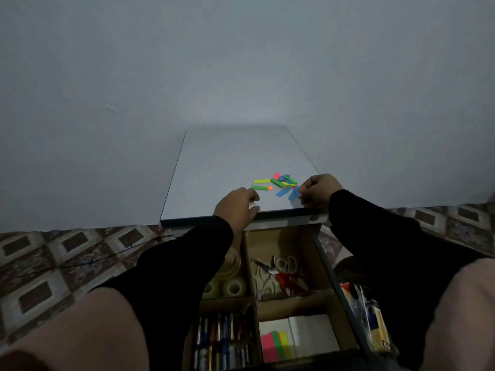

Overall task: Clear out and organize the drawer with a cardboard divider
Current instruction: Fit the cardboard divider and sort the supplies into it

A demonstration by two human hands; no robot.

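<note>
Four divider [251,298] compartments were already filled; loose sticky flags [278,182] remained on the cabinet top [214,167]. Right hand [320,190] pinched a blue flag [293,193]; left hand [237,206] rested loosely curled beside the flags. Likely next: gather them into the drawer.

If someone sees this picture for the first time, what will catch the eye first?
First, the bright colored strips scattered on the white cabinet top, with both hands beside them: the right hand pinches a blue strip, the left hand rests at the front edge. Below, the open drawer shows a cardboard divider with tape rolls, scissors and batteries.
</note>
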